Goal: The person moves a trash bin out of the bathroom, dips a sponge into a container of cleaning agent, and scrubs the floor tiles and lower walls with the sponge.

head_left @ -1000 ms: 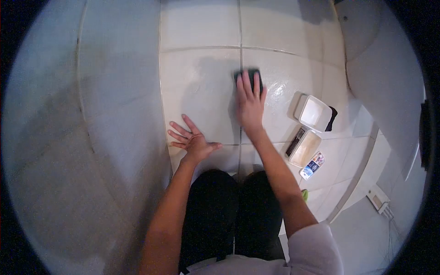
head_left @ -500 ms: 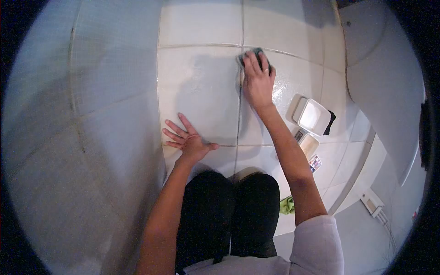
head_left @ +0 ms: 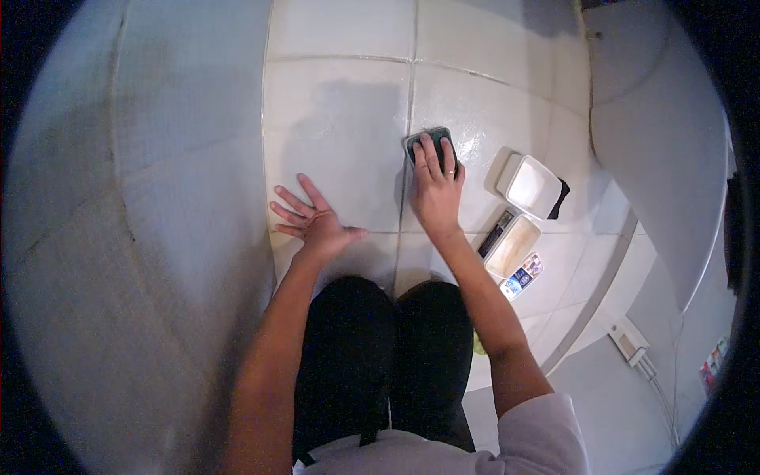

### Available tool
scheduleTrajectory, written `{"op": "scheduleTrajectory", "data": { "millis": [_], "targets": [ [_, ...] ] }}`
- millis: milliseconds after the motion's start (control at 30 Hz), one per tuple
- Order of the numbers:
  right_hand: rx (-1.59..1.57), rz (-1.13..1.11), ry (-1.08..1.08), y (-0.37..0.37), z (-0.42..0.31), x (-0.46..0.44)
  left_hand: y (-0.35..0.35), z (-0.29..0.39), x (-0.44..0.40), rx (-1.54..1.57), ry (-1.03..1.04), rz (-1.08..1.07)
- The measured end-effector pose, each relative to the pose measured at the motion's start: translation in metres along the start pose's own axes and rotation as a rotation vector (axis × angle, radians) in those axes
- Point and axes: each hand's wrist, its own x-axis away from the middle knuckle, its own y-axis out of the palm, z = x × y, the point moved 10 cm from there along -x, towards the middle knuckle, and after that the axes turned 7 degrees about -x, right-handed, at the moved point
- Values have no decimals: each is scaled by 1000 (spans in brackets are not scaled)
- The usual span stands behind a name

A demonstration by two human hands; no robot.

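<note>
My right hand grips a dark green scouring sponge from above and presses it on the pale floor tiles, over the grout line. The fingers lie along the sponge's top, and one wears a ring. My left hand rests on the tiles to the left with its fingers spread, holding nothing. A wet sheen shows on the tile just right of the sponge. The sponge's underside is hidden.
Right of my right arm stand a white open container with something black beside it, a second tray-like container and a printed packet. A green cloth is mostly hidden. A power strip lies farther right; a wall borders the left.
My right hand has drawn the sponge back toward me along the grout line. My left hand stays spread on the floor. The view has shifted slightly, and more of the printed packet shows.
</note>
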Motion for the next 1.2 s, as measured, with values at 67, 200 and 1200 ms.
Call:
{"op": "scheduleTrajectory", "data": {
  "millis": [67, 200, 1200],
  "targets": [
    [100, -46, -118, 5, 9, -29, 3, -3, -1, -24, -19, -25],
    [101, 125, 16, -4, 13, -87, 4, -6, -2, -9, -17, -48],
    [192, 147, 266, -10, 89, -78, -1, -5, -6, -47, 3, 64]
  ]
}}
